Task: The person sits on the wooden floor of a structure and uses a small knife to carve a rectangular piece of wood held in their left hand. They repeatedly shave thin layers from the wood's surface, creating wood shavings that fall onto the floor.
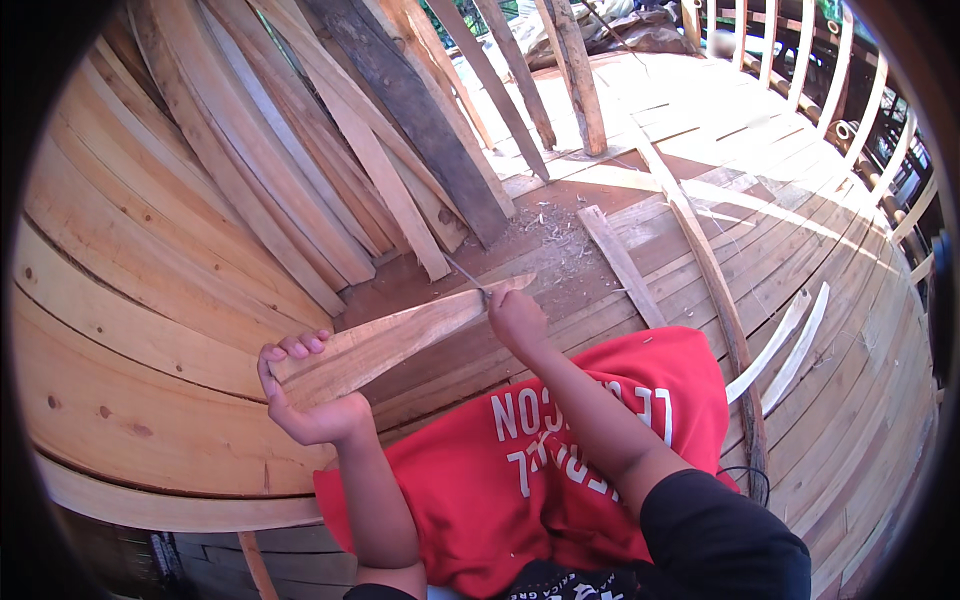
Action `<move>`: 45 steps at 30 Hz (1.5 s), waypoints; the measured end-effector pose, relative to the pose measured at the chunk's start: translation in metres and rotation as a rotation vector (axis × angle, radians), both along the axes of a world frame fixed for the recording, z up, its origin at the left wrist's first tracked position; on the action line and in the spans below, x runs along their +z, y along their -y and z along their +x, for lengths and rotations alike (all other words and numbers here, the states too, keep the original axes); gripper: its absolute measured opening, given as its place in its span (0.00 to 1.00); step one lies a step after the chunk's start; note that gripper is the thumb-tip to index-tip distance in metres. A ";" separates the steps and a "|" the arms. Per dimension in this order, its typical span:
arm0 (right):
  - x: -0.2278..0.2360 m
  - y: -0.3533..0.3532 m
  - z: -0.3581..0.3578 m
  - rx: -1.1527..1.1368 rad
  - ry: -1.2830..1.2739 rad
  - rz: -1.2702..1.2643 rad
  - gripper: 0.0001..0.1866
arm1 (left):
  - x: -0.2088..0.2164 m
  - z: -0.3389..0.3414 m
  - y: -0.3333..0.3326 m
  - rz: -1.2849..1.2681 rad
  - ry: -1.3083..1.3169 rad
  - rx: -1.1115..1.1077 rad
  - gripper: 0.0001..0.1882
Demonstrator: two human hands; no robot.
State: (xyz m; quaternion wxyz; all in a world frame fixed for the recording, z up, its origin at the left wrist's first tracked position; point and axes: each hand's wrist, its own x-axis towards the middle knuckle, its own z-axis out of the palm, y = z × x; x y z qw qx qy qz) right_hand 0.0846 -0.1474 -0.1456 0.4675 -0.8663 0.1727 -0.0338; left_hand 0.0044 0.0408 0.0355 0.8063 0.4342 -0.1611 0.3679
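Observation:
A pale, tapered piece of wood [385,345] slants across in front of me, its broad end at the left and its narrow tip at the upper right. My left hand [305,395] is wrapped round the broad end, fingers on the far edge and thumb side on the near one. Near the narrow tip, my right hand [517,318] is closed in a fist on a thin-bladed tool [468,275]. Its slim, dark metal blade points up and left past the wood's far edge. The fist hides the handle, so the exact kind of tool cannot be made out.
Red cloth [450,500] covers my lap. Wood shavings [550,235] litter the plank floor [830,370] beyond my hands. Long boards [250,150] lean against the curved plank wall [130,390] at left. Loose strips [620,265] and two pale curved pieces [797,350] lie to the right.

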 end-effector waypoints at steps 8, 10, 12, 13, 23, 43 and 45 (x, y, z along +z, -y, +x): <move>0.060 -0.041 -0.030 0.175 0.103 0.019 0.30 | -0.003 -0.006 -0.005 0.011 -0.012 0.039 0.14; 0.045 -0.037 -0.026 0.133 0.081 -0.003 0.30 | -0.006 -0.004 -0.002 -0.018 -0.028 0.047 0.14; 0.000 -0.008 0.001 -0.018 0.020 -0.015 0.30 | 0.000 0.003 0.000 -0.031 -0.026 0.029 0.14; -0.012 -0.003 0.007 -0.016 0.020 -0.022 0.30 | -0.002 0.003 -0.008 -0.031 -0.034 0.036 0.15; 0.009 -0.015 -0.006 -0.011 0.094 -0.074 0.31 | -0.006 0.001 -0.002 -0.051 -0.032 0.012 0.14; 0.013 -0.022 -0.007 0.069 0.013 -0.080 0.31 | -0.002 -0.004 -0.009 0.078 -0.030 -0.004 0.14; 0.014 -0.021 -0.007 0.088 0.054 -0.057 0.32 | 0.000 -0.002 -0.005 0.047 -0.039 0.007 0.14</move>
